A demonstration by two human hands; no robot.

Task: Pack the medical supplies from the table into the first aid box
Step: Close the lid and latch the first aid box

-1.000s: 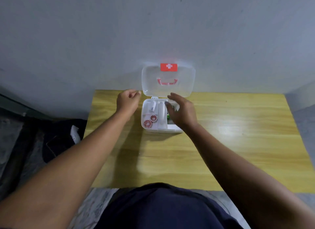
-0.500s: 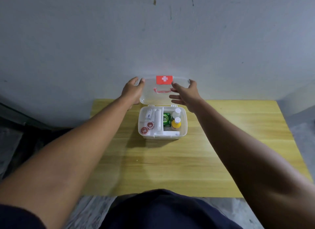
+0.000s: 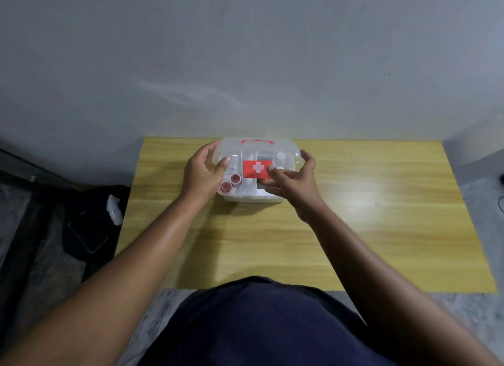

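Head view: first aid box [image 3: 246, 198] sits at the far middle of the yellow wood worktop [image 3: 381, 229], close to the grey wall [image 3: 245, 52]. Clear lid [image 3: 259, 153] is tilted down over the box, not visibly seated; its front edge carries the red latch with white cross [image 3: 257, 169]. Red carry handle [image 3: 256, 140] shows at the lid's far side.

Left hand [image 3: 203, 174] grips the lid's left end, thumb on top, fingers curled round the edge. Right hand [image 3: 293, 179] holds the lid's right end, thumb and forefinger closing on the latch, remaining fingers spread along the lid's right corner. Neither hand carries a loose item.

Inside the box, seen partly through the lid: two red-capped round containers [image 3: 230, 183] at front left, white dividers [image 3: 248, 187], a white-capped bottle [image 3: 281, 156] toward the back right. Other contents too blurred to identify.

Left of the box, off the worktop: dark bag [image 3: 90, 224] on the floor with a white object [image 3: 114, 211] on it.
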